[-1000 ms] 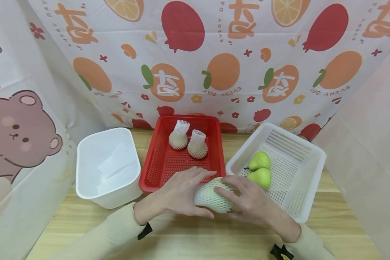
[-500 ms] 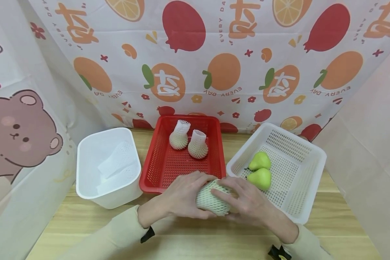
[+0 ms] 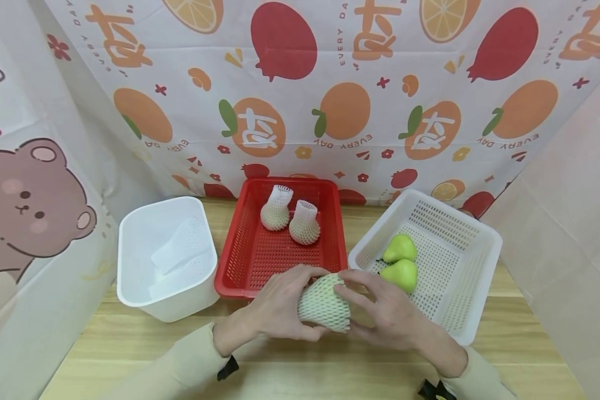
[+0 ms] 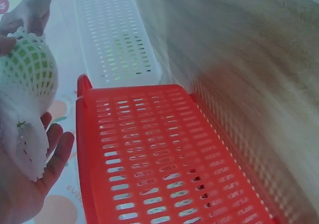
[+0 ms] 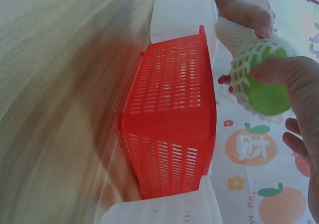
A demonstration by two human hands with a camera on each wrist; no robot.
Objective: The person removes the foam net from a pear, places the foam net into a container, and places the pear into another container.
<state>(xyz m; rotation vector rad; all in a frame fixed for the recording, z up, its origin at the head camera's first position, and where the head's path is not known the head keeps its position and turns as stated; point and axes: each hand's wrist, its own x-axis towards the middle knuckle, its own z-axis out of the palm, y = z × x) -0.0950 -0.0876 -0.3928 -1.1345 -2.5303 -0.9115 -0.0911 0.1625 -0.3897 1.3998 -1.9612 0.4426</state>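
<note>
Two netted fruits point(image 3: 304, 229) stand in one red basket point(image 3: 270, 258) and two bare pears point(image 3: 401, 275) lie in one white basket point(image 3: 457, 278), while one foam-netted green fruit point(image 3: 324, 304) sits between the left hand point(image 3: 284, 306) and right hand point(image 3: 387, 312), both gripping its opposite sides.

The left hand point(image 3: 281, 306) and right hand point(image 3: 391, 312) hold a netted fruit point(image 3: 325, 306).

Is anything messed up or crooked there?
Nothing looks spilled or broken. The white basket of bare pears sits slanted beside the straighter red basket, and the net on the held pear leaves green showing at one end.
</note>
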